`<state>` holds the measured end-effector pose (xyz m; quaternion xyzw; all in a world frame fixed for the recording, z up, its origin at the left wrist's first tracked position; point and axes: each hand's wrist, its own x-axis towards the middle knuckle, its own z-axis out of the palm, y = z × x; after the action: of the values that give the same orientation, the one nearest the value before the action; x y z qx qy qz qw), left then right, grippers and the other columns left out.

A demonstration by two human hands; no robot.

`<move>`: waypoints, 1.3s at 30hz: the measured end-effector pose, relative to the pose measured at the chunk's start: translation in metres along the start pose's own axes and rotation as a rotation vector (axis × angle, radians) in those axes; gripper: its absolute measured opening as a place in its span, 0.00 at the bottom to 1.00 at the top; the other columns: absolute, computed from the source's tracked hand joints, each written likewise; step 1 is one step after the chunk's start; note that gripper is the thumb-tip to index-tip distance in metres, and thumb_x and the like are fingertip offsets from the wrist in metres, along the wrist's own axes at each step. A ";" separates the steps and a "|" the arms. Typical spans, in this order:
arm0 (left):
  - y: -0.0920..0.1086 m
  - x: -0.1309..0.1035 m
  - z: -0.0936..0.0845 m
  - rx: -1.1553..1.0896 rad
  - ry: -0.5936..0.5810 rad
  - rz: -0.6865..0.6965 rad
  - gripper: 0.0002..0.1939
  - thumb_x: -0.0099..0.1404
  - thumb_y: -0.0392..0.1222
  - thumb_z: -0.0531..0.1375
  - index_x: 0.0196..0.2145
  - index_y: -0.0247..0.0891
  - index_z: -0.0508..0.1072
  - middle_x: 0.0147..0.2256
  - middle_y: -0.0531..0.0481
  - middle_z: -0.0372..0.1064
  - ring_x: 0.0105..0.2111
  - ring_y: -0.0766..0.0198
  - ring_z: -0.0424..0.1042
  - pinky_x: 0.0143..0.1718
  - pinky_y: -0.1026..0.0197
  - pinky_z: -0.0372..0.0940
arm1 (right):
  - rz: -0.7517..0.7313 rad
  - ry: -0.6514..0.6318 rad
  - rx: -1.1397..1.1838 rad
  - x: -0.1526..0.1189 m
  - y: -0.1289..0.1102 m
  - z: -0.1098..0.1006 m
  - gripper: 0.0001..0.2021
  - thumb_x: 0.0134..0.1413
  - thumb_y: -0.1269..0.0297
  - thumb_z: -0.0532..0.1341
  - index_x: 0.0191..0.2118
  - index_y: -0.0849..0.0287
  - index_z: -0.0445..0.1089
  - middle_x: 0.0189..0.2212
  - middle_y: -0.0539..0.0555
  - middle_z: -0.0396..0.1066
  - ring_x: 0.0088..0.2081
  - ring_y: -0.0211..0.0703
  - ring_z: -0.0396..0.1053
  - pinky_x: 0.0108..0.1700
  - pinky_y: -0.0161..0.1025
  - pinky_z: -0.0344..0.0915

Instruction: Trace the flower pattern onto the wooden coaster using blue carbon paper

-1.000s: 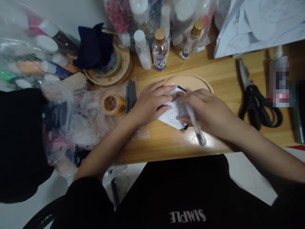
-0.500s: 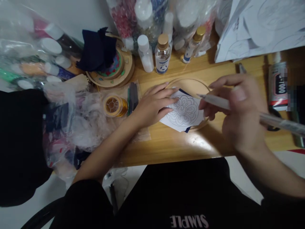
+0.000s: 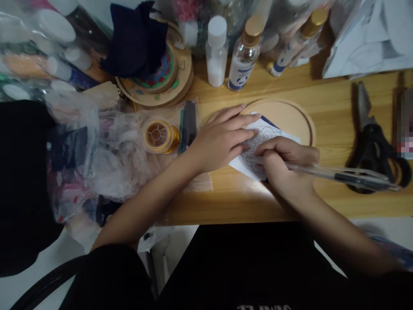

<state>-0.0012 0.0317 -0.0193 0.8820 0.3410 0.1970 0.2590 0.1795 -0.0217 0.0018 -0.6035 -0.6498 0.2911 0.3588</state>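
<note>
A white paper (image 3: 250, 169) printed with a line-drawn flower lies over dark blue fabric (image 3: 270, 122), on a round wooden disc (image 3: 292, 118) with a raised rim. My left hand (image 3: 222, 137) rests flat with its fingers spread, the tips pressing the paper's left side. In my right hand (image 3: 285, 165) is a clear-barrelled pen (image 3: 342, 174), pinched between thumb and fingers. Its tip is down at the lower part of the flower, and the hand covers the paper's right side.
Black-handled scissors (image 3: 371, 146) lie at the right. A spool of golden thread (image 3: 161, 137) and plastic bags (image 3: 122, 163) are left of my hand. Behind stand a white-capped bottle (image 3: 216, 51), a gold-capped bottle (image 3: 245, 56) and stacked wooden discs (image 3: 183, 73) with dark cloth.
My right hand has come down and left with the pen, from above the disc onto the paper. My left hand keeps its place on the paper. The camera view has shifted, showing the scissors fully.
</note>
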 end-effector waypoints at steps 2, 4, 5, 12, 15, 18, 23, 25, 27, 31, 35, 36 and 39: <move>0.000 0.000 0.000 -0.027 0.003 -0.013 0.13 0.69 0.45 0.57 0.49 0.46 0.74 0.62 0.51 0.64 0.66 0.47 0.55 0.64 0.38 0.53 | -0.009 -0.007 -0.017 0.000 -0.001 0.000 0.09 0.47 0.70 0.56 0.23 0.56 0.72 0.17 0.47 0.69 0.20 0.36 0.66 0.25 0.35 0.62; 0.000 0.000 -0.001 -0.024 0.001 -0.016 0.12 0.69 0.45 0.57 0.48 0.47 0.75 0.62 0.52 0.64 0.65 0.46 0.56 0.64 0.38 0.54 | 0.001 -0.006 -0.024 0.000 -0.002 0.000 0.09 0.48 0.69 0.56 0.23 0.55 0.73 0.17 0.47 0.69 0.20 0.36 0.65 0.25 0.36 0.62; 0.000 0.000 -0.001 -0.013 -0.005 -0.016 0.13 0.68 0.44 0.57 0.49 0.47 0.75 0.62 0.52 0.64 0.65 0.46 0.56 0.64 0.38 0.55 | 0.009 -0.005 -0.024 -0.001 -0.001 0.000 0.09 0.48 0.69 0.56 0.24 0.55 0.73 0.16 0.47 0.68 0.20 0.36 0.65 0.25 0.36 0.62; 0.001 0.002 -0.003 -0.013 -0.022 -0.040 0.13 0.68 0.45 0.58 0.49 0.49 0.74 0.61 0.55 0.64 0.65 0.47 0.57 0.64 0.36 0.56 | 0.036 -0.016 0.003 -0.002 0.000 0.002 0.09 0.49 0.68 0.57 0.23 0.56 0.73 0.17 0.47 0.68 0.20 0.37 0.65 0.25 0.37 0.61; 0.002 0.002 -0.003 -0.033 -0.017 -0.061 0.12 0.68 0.46 0.57 0.48 0.50 0.75 0.61 0.56 0.65 0.65 0.47 0.57 0.64 0.36 0.55 | 0.041 -0.029 -0.002 -0.001 -0.001 0.002 0.09 0.48 0.69 0.57 0.24 0.56 0.73 0.17 0.47 0.69 0.19 0.37 0.65 0.24 0.37 0.61; 0.002 0.001 -0.002 -0.022 -0.024 -0.056 0.13 0.68 0.45 0.57 0.49 0.50 0.75 0.61 0.56 0.64 0.65 0.48 0.57 0.65 0.37 0.54 | 0.045 -0.034 0.001 0.000 -0.002 0.002 0.09 0.48 0.69 0.57 0.24 0.56 0.73 0.17 0.47 0.69 0.19 0.37 0.65 0.24 0.37 0.61; 0.000 0.001 -0.002 -0.029 -0.041 -0.045 0.14 0.68 0.45 0.55 0.50 0.50 0.74 0.62 0.56 0.62 0.66 0.48 0.55 0.65 0.37 0.53 | 0.055 -0.005 0.006 -0.002 0.000 0.000 0.09 0.48 0.70 0.56 0.24 0.55 0.72 0.17 0.47 0.69 0.20 0.38 0.66 0.24 0.36 0.62; 0.000 0.001 -0.002 -0.035 -0.042 -0.041 0.14 0.69 0.46 0.55 0.50 0.50 0.74 0.62 0.56 0.62 0.66 0.48 0.54 0.65 0.37 0.53 | 0.054 0.005 0.002 -0.002 0.002 0.000 0.09 0.48 0.70 0.56 0.24 0.54 0.72 0.17 0.47 0.69 0.20 0.38 0.66 0.23 0.36 0.62; 0.000 0.001 -0.002 -0.035 -0.036 -0.040 0.14 0.69 0.46 0.54 0.50 0.49 0.74 0.62 0.55 0.63 0.66 0.48 0.55 0.64 0.37 0.53 | 0.051 -0.002 -0.003 -0.003 0.002 0.000 0.09 0.48 0.70 0.56 0.24 0.54 0.72 0.17 0.47 0.69 0.20 0.38 0.66 0.23 0.36 0.62; 0.001 0.001 -0.002 -0.061 -0.017 -0.040 0.14 0.70 0.47 0.54 0.49 0.50 0.74 0.61 0.55 0.64 0.66 0.48 0.55 0.65 0.37 0.53 | 0.025 -0.005 -0.005 -0.002 0.001 0.001 0.09 0.48 0.69 0.56 0.24 0.55 0.72 0.16 0.46 0.69 0.19 0.36 0.65 0.24 0.36 0.62; 0.001 0.001 -0.002 -0.058 -0.029 -0.047 0.14 0.70 0.48 0.54 0.49 0.50 0.75 0.61 0.55 0.63 0.66 0.48 0.54 0.65 0.36 0.52 | 0.013 -0.005 -0.026 0.000 -0.001 0.002 0.09 0.47 0.69 0.55 0.23 0.56 0.72 0.16 0.47 0.68 0.20 0.36 0.65 0.25 0.36 0.62; 0.001 0.001 -0.002 -0.047 -0.038 -0.049 0.14 0.70 0.47 0.54 0.49 0.50 0.75 0.62 0.56 0.63 0.66 0.48 0.54 0.65 0.36 0.52 | 0.009 -0.006 -0.029 0.000 -0.002 0.001 0.09 0.47 0.69 0.55 0.23 0.56 0.72 0.16 0.47 0.68 0.20 0.36 0.65 0.25 0.35 0.62; 0.002 0.002 -0.003 -0.026 -0.052 -0.061 0.14 0.69 0.46 0.55 0.49 0.51 0.75 0.61 0.58 0.63 0.66 0.49 0.54 0.65 0.37 0.53 | -0.008 -0.020 -0.025 0.001 -0.002 0.000 0.09 0.46 0.69 0.55 0.22 0.56 0.72 0.16 0.47 0.69 0.20 0.36 0.64 0.25 0.35 0.61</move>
<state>-0.0004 0.0327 -0.0157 0.8725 0.3582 0.1703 0.2853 0.1779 -0.0212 0.0038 -0.6023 -0.6595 0.2875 0.3458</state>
